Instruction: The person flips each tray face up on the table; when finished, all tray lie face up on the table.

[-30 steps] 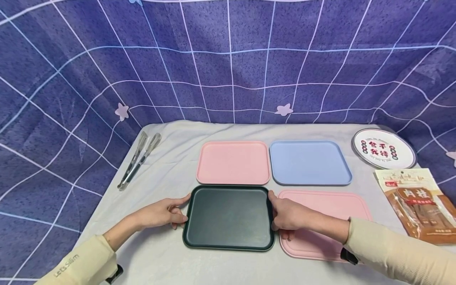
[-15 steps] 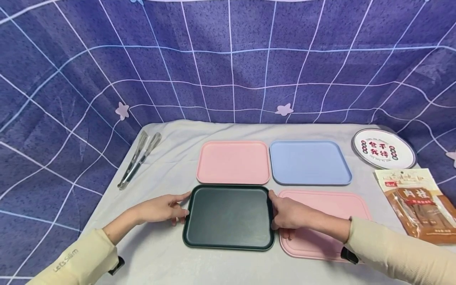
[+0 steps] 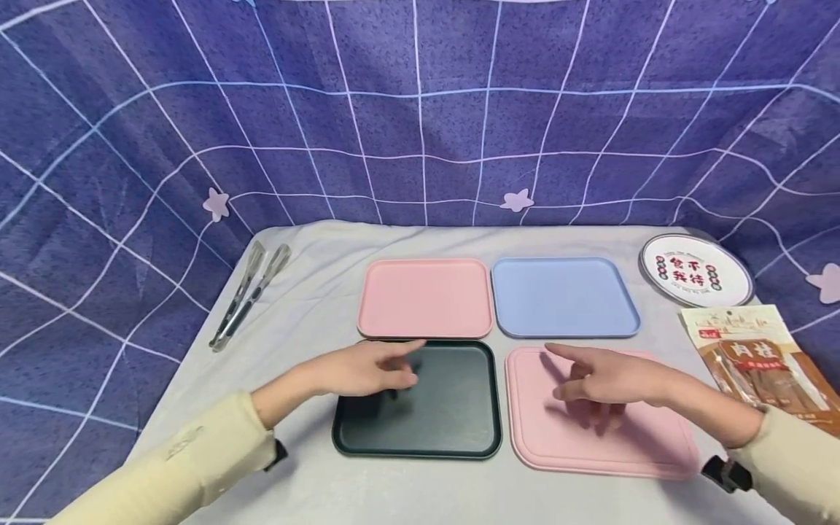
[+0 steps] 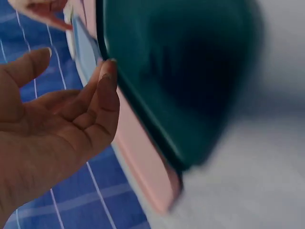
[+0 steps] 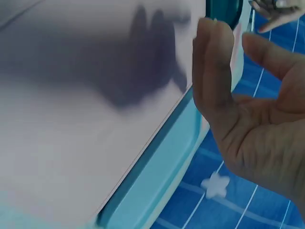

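Note:
A dark green tray [image 3: 453, 415] lies flat at the front middle of the table. My left hand [image 3: 364, 369] hovers over its left half, fingers relaxed and holding nothing; its shadow falls on the tray. To the right lies a pink board [image 3: 545, 437] with a grooved edge, and my right hand [image 3: 613, 376] is raised above it, also holding nothing. Behind them sit a pink tray [image 3: 426, 297] and a blue tray [image 3: 564, 297], side by side. In the left wrist view the loosely bent fingers [image 4: 107, 90] overlap the green tray's edge.
Metal tongs [image 3: 249, 295] lie at the far left of the white tablecloth [image 3: 289, 467]. A white plate with red lettering [image 3: 697, 271] is at the back right, with a brown and cream food packet [image 3: 755, 357] in front. A purple-blue gridded curtain [image 3: 420, 109] hangs behind.
Both hands have let go of the green tray's sides and risen. Each has moved to the right, the left over the tray, the right over the pink board. The tray stays put.

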A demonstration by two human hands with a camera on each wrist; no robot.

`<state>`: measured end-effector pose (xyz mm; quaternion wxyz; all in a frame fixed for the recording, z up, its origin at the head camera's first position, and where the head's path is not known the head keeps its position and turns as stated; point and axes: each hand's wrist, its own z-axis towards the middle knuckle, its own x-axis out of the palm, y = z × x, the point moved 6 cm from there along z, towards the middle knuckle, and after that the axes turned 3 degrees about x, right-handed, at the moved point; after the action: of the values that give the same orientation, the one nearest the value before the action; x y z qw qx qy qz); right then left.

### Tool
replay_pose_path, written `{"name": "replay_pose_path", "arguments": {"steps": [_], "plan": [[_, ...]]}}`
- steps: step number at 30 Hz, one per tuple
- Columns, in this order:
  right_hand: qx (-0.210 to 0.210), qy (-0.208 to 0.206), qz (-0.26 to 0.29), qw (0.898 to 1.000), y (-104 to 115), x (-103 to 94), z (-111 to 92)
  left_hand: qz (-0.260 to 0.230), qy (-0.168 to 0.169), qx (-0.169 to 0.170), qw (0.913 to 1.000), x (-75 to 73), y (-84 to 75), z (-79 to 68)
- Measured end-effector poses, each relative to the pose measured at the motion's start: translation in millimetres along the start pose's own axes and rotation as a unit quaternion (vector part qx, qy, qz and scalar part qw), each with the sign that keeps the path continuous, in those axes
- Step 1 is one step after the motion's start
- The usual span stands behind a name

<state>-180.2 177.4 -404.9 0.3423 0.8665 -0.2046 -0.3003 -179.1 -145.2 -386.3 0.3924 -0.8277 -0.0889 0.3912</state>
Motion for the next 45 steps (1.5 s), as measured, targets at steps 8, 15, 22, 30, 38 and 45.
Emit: {"name": "replay_pose_path", "arguments": {"steps": [8,15,22,30,38,45], "plan": [[0.034,0.004,-0.042,0.999,-37.3,-18.5,-23.2,-0.062,0.02,0.028,0.9975,42.6,-34.5,54.4],[0.057,0.011,-0.028,0.998,-72.6,-32.6,-44.3,-0.089,0.055,0.008,0.9944,78.6,-53.4,81.0],[0.085,-0.015,-0.011,0.996,-106.9,-45.0,-59.7,-0.083,0.101,-0.025,0.9911,96.5,-58.5,87.7],[0.123,-0.046,-0.021,0.991,-137.7,-51.7,-73.1,-0.049,0.129,-0.049,0.9892,104.8,-62.2,92.7],[0.102,-0.025,0.022,0.994,-152.2,-47.0,-71.8,-0.029,0.117,-0.065,0.9905,106.8,-66.8,96.0],[0.085,0.005,0.085,0.993,-157.3,-47.2,-69.7,-0.05,0.135,-0.053,0.9881,107.9,-62.9,98.2]]}}
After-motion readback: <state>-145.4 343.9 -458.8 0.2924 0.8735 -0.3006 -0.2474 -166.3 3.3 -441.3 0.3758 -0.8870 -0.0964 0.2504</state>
